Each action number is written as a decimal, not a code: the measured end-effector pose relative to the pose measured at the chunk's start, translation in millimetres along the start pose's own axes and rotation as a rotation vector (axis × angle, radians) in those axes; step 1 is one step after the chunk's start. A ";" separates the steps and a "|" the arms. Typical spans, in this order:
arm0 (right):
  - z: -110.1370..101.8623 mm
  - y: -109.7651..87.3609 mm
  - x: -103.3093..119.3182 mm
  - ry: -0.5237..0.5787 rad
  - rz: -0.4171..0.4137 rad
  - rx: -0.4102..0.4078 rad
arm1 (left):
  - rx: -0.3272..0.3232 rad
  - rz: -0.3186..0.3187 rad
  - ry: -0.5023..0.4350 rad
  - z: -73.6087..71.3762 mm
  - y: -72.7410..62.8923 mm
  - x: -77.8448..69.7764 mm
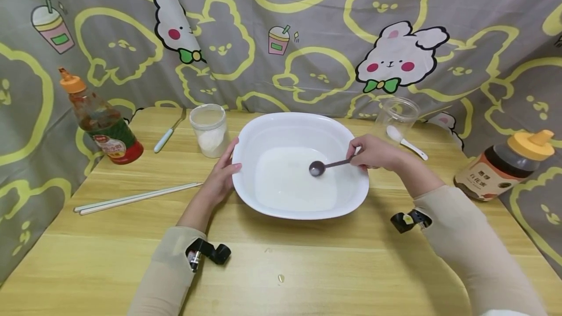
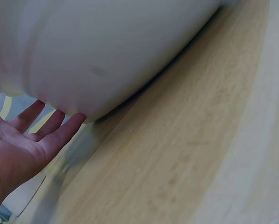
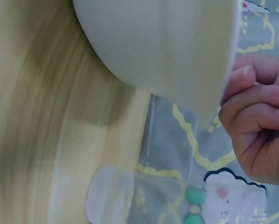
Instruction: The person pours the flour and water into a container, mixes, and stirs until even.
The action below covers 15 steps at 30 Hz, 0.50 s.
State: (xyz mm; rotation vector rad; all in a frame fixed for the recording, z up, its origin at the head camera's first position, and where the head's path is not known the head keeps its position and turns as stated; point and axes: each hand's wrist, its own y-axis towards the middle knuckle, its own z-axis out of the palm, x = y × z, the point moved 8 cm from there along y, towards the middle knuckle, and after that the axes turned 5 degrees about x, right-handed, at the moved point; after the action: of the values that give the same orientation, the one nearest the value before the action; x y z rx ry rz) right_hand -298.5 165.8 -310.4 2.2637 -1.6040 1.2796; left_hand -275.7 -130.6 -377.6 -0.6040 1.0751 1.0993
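A white oval basin holds a milky white liquid. My left hand holds the basin's left rim, the thumb at the edge; in the left wrist view its spread fingers touch the outer wall. Between thumb and curled fingers, my right hand pinches the handle of a dark measuring spoon over the basin's right rim. The spoon's round bowl is at the liquid; whether it dips in, I cannot tell. In the right wrist view the basin wall hides the spoon.
Left of the basin are a jar of white powder, a fork, chopsticks and a red sauce bottle. Rightward are a clear jar, a white spoon and a honey bottle. A patterned curtain hangs behind the table.
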 end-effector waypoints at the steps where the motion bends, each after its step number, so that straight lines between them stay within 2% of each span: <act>1: -0.6 4.2 0.0 -0.004 0.003 -0.021 | -0.001 0.000 0.002 -0.1 -0.1 -0.1; 4: 4.5 17.8 5.5 -0.001 -0.009 -0.054 | -0.003 0.003 -0.001 -0.2 -0.1 -0.1; 7: 18.5 31.0 16.2 0.041 -0.059 -0.035 | -0.008 0.002 -0.003 -0.6 0.4 0.7; 11: 41.3 40.3 26.6 0.132 -0.130 0.047 | -0.009 0.002 0.004 -1.2 1.1 1.8; 15: 56.4 34.1 29.5 0.153 -0.165 0.154 | -0.010 0.006 0.009 -2.3 1.2 2.1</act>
State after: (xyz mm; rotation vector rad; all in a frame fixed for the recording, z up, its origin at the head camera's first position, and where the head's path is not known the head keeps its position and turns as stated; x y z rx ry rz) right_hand -290.9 100.4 -340.1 2.2634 -1.2810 1.5359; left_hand -277.5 -131.2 -380.3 -0.6142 1.0804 1.1089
